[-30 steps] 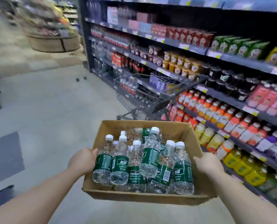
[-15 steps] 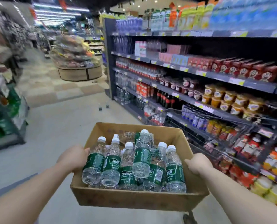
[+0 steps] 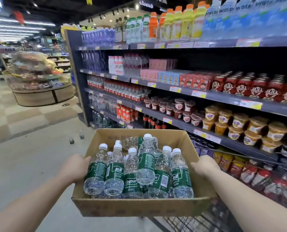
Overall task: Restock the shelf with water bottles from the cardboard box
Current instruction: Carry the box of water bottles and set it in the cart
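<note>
Both hands carry the box (image 3: 139,206) from opposite sides: the left hand (image 3: 75,166) grips the left wall, fingers curled over its rim, and the right hand (image 3: 204,165) grips the right wall the same way, knuckles up. Between the two grips lie the bottles (image 3: 134,169), clear with green labels and white caps, packed side by side with bases toward the near wall and caps pointing away; one rests on top of the others, and another lies crosswise beyond them, near the far wall. Under the box, below the right forearm, the wire cart (image 3: 198,221) shows. To the right of the right hand runs the shelf (image 3: 206,96), its tiers filled with drinks, cartons and cups; its lowest tier, past the box's far left corner, holds green-labelled bottles. Ahead of the left hand, two small bottles (image 3: 76,138) stand on the floor (image 3: 22,156), apart from the shelf.
</note>
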{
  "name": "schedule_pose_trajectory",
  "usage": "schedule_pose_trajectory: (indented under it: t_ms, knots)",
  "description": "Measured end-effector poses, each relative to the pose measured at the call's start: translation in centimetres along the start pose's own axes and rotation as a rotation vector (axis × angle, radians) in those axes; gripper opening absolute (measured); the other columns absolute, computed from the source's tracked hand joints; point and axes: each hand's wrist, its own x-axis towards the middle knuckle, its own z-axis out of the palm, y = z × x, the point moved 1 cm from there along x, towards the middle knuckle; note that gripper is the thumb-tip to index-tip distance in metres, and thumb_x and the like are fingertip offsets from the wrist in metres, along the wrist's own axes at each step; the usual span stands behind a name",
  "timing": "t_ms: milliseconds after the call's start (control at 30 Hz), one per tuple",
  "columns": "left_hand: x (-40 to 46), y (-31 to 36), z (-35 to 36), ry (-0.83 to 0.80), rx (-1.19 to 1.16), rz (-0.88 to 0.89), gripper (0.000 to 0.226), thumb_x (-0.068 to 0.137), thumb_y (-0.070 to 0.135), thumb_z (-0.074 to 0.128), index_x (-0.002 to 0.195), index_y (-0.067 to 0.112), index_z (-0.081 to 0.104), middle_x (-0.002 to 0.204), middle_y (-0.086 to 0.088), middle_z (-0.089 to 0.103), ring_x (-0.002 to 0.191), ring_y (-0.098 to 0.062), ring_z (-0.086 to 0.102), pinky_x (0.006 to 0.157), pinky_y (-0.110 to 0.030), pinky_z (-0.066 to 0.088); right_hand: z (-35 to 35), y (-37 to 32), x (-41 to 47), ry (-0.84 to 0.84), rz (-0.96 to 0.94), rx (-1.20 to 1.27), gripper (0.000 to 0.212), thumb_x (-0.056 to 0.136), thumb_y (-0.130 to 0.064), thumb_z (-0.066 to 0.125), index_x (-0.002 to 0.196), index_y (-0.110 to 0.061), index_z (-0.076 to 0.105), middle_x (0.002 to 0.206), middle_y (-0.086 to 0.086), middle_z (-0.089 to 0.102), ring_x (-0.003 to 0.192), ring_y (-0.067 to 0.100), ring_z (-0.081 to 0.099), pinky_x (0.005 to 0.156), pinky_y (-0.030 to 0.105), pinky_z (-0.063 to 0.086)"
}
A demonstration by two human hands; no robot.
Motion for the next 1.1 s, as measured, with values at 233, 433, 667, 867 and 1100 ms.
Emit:
schedule_pose_trajectory:
  t_ms: [233,433,667,867,1100]
  knots:
    - [17.2,11.7,5.6,-0.106,0.091,0.294,0.049,0.105,0.04,0.032,0.074,0.011,0.056,0.067,-0.003,0.053,0.066,-0.025,0.057,0.058,-0.03,0.043,-0.9,0.4,9.4,0.131,0.295,0.054,0.043,0.094,-0.039,0.055,0.117,-0.004,0.061,0.114,0.013,0.065,0.102,0.031,0.062,0.077,0.031,0.046]
    - [23.1,20.8,12.2,-0.246,0.156,0.487,0.044,0.106,0.031,0.03,0.073,0.008,0.049,0.073,-0.008,0.057,0.07,-0.029,0.056,0.066,-0.037,0.049,1.3,4.7,12.9,0.176,0.541,0.122,0.043,0.093,-0.04,0.057,0.112,-0.003,0.065,0.112,0.015,0.067,0.102,0.033,0.064,0.079,0.033,0.048]
    - [25.5,25.8,24.9,-0.463,0.258,0.504,0.048,0.105,0.037,0.035,0.093,0.001,0.063,0.102,-0.021,0.07,0.09,-0.036,0.064,0.075,-0.036,0.046,6.2,12.5,17.7,0.104,0.706,0.146,0.038,0.092,-0.039,0.058,0.104,-0.004,0.069,0.107,0.016,0.07,0.1,0.033,0.065,0.077,0.033,0.047]
    - [26.4,26.3,33.9,-0.531,0.382,0.502,0.044,0.107,0.035,0.031,0.096,0.007,0.063,0.11,-0.021,0.071,0.107,-0.035,0.066,0.084,-0.035,0.048,12.6,17.7,22.1,0.026,0.793,0.13,0.038,0.094,-0.041,0.053,0.107,-0.007,0.067,0.109,0.014,0.069,0.104,0.034,0.063,0.08,0.035,0.048]
    - [27.9,24.1,42.7,-0.613,0.444,0.415,0.039,0.107,0.025,0.031,0.106,0.003,0.064,0.111,-0.024,0.067,0.108,-0.039,0.065,0.084,-0.041,0.048,21.7,21.1,25.1,-0.031,0.885,0.156,0.043,0.096,-0.042,0.051,0.108,-0.003,0.065,0.106,0.021,0.069,0.1,0.036,0.064,0.074,0.034,0.047]
